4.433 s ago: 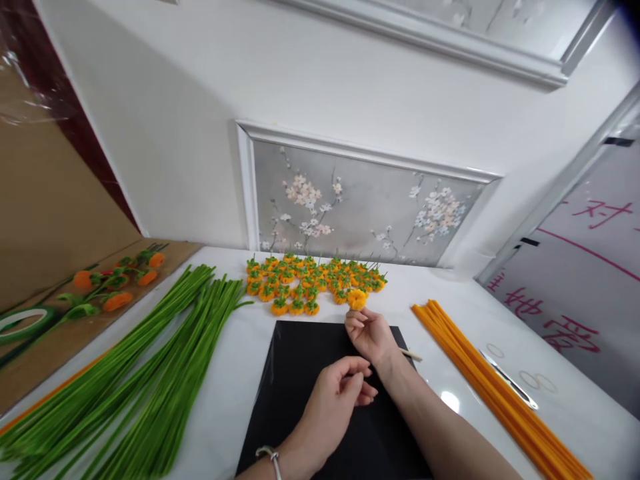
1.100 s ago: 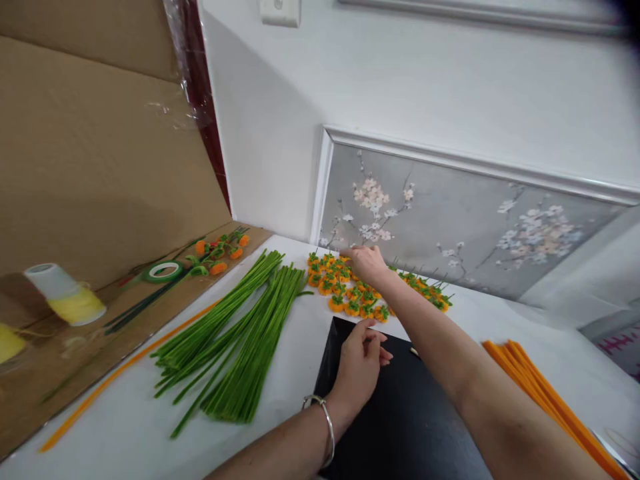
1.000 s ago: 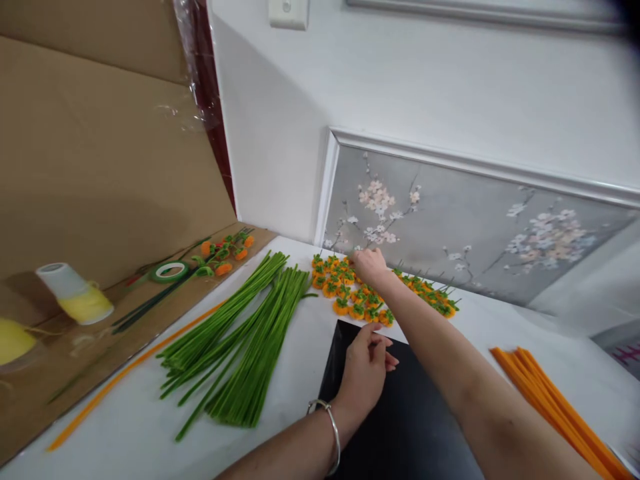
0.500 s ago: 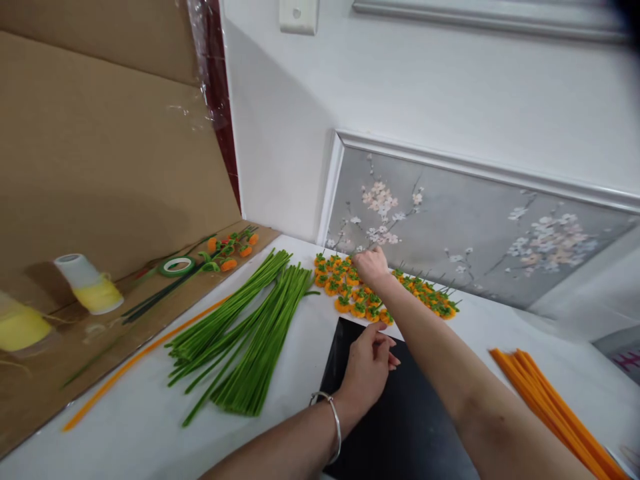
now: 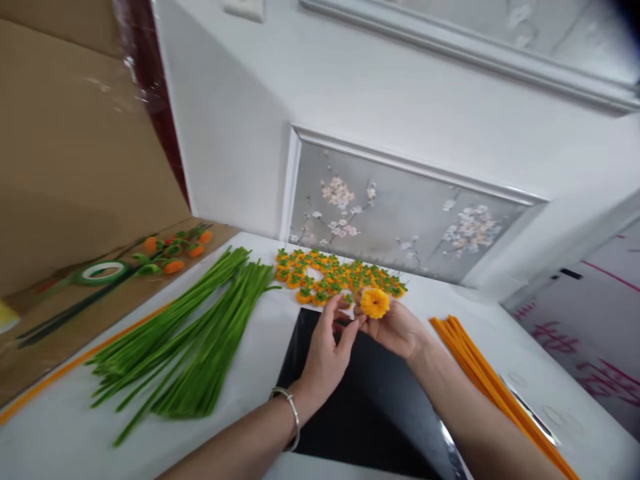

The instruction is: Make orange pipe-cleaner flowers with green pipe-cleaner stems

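I see right hand [image 5: 395,328] clamped on orange fuzzy flower [image 5: 375,303], held above the far edge of black board [image 5: 360,400]. Left hand [image 5: 327,350] just beside it, thumb and fingers apart, curled; can't tell if it touches the flower. Green-topped orange pieces [image 5: 320,287] behind, green stems [image 5: 200,347] left, orange strips [image 5: 495,390] right, all on white table [image 5: 260,373].

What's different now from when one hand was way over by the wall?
The right hand came back from the orange flowers with green tops and now holds a yellow-orange flower. The left hand is now close beside it. The green and orange pipe cleaners stayed put.
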Tool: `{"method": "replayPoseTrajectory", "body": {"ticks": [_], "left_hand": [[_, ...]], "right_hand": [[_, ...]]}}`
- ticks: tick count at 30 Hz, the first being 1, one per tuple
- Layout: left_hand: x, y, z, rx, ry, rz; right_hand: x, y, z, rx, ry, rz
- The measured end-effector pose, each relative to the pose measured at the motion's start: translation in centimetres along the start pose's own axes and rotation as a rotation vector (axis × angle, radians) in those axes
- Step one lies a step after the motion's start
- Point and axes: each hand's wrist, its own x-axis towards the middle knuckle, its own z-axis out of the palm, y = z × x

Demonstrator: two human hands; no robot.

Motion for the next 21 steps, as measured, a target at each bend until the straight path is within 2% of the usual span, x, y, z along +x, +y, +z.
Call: {"method": "replayPoseTrajectory", "body": {"ticks": [4,8,11,13,16,18,21], "left_hand": [[-0.4,1.6,0.6,0.086,-0.113,0.315],[-0.6,3.1,0.8,0.080,-0.222,0.393],[-0.6,3.6,0.8,0.108,-0.269,0.398],[-0.7,3.6,0.9,0.111,-0.257,0.359],[-0.6,3.6,1.0,0.113,-0.222,0.280],[-0.5,3.7,1.1,0.123,-0.222,0.258],[-0.6,3.8,1.3,0.130,-0.235,0.260]], "right_hand": [[-3.3,0.7,-0.6,0.085,0.097,0.033],[-4.8,1.7,-1.0,0.098,0.142,0.042],[-5.9,2.2,-0.9,0.089,0.166,0.046],[-7.0,1.9,-0.7,-0.015,0.220,0.004],[-8.9,0.6,-0.3,-0.442,0.400,-0.204],[-10.1,-0.3,0.1,-0.582,0.423,-0.277],[-11.0,-0.9,0.7,-0.764,0.407,-0.272]]}}
